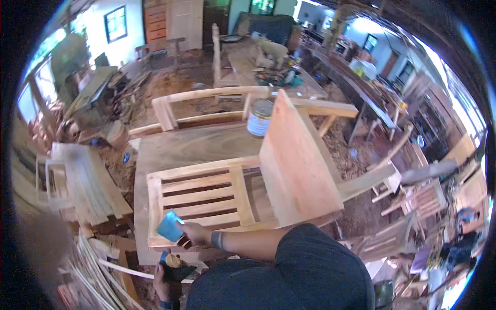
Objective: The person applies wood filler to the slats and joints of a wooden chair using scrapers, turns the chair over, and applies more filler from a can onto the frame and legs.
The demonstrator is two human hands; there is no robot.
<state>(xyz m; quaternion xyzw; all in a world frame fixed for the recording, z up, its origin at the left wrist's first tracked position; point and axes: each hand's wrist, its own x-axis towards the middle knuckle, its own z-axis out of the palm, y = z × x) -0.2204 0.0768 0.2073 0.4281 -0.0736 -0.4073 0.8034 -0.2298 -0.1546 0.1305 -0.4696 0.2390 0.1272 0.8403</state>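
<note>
1. Your right hand has its fingers closed on a flat blue scraper, so that grip looks clamped to me. You're holding it over the near left corner of the slatted frame. Can't tell from up here if the edge is actually touching wood.

2. Your left hand is lower down, just off the near edge. It looks wrapped around a dark piece with a tan lump on it. Some fingers are hidden, so I can't say how tight that hold is.

3. The frame lies flat on a big wooden sheet, slats up. A wide board stands tilted at its right end, and there's a can behind, beside the board.

4. Step in hand, my guess: scraper work at that corner, with the lump as your supply of filler or something like it. Too blurry to be sure what the stuff is.

5. Next move, imo, calls for a low, steady blade angle along the rail, light pressure, and the left hand kept close so the lump's within easy reach. Watch the gaps between slats, stuff could drop through.
</note>
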